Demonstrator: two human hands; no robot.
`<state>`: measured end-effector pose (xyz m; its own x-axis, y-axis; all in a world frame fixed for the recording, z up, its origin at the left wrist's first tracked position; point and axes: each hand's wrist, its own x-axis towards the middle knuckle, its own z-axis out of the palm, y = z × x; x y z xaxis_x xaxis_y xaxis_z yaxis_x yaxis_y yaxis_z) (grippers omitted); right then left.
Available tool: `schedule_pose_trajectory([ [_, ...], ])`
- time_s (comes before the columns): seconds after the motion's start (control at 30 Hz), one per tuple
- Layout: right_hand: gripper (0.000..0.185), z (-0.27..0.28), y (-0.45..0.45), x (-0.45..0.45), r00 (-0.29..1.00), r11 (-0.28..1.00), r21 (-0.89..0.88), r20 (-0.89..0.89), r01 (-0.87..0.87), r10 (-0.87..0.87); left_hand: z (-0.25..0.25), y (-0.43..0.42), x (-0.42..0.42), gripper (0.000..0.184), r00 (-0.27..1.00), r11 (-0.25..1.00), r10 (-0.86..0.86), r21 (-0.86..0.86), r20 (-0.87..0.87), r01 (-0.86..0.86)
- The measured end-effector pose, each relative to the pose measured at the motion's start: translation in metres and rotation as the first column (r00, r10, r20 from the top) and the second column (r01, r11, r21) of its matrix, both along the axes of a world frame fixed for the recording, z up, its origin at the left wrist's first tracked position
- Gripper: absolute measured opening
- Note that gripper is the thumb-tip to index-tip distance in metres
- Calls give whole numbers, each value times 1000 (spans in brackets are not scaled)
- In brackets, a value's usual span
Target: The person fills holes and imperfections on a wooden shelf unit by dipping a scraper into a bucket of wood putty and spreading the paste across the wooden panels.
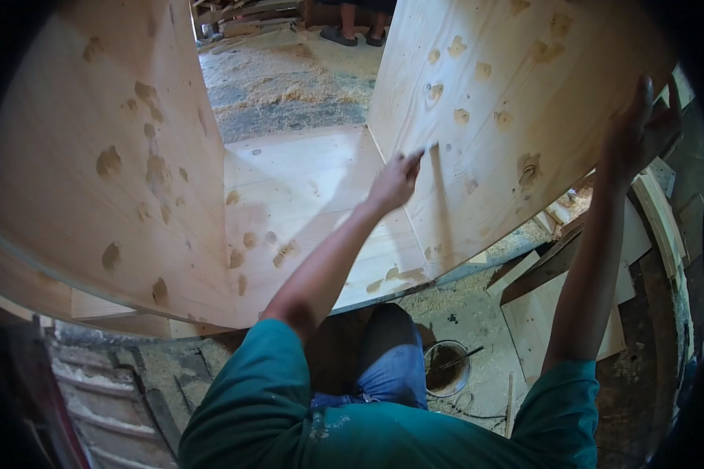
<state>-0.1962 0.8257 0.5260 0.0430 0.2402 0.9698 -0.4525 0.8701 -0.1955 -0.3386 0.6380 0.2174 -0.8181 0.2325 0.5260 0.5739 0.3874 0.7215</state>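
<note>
We look down past a person's teal sleeves into pale wooden boards: a left panel, a bottom board and, where the work is, a right panel, its inner face dotted with brown patches.

The left hand reaches to that face, fingers curled together. A small dark tip shows there; we cannot tell whether it is a pinched tool or a fingertip, nor whether it touches the wood. The right hand is at the panel's outer edge, thumb spread away from its fingers; how firmly it holds, we cannot tell.

To work this face well, we would brace the edge with the right hand so the panel does not shift, keep the left wrist loose, and use short, even, light strokes. The arm seems to cast a long shadow beside the hand, so we would angle it clear of the spot. A bucket with a stick in it stands near the knee.
</note>
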Motion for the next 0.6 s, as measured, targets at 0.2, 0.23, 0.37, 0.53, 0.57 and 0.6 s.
schedule_pose_trajectory([
  [0.2, 68, 1, 1, 1, 998, 998, 11, -4, 69, -69, -32, 33, 61, 42, 971, 957, 77, 256, 226, -136],
  [0.23, 68, 1, 1, 1, 997, 997, 15, 3, 71, -71, -31, 40, 61, 43, 964, 933, 95, 316, 248, -173],
  [0.37, 70, 1, 4, 0, 1000, 1000, 24, 11, 9, -9, -33, 69, 61, 43, 966, 932, 148, 297, 212, -208],
  [0.53, 66, 0, 11, -5, 998, 1000, 14, -52, 27, -26, -62, 59, 75, 46, 934, 960, 179, 151, 310, -235],
  [0.57, 66, 0, 10, -5, 997, 998, 5, -47, 55, -54, -60, 52, 77, 44, 935, 954, 183, 174, 304, -243],
  [0.6, 65, -1, 11, -4, 996, 996, -2, -39, 85, -85, -55, 50, 72, 46, 929, 948, 215, 163, 301, -273],
])
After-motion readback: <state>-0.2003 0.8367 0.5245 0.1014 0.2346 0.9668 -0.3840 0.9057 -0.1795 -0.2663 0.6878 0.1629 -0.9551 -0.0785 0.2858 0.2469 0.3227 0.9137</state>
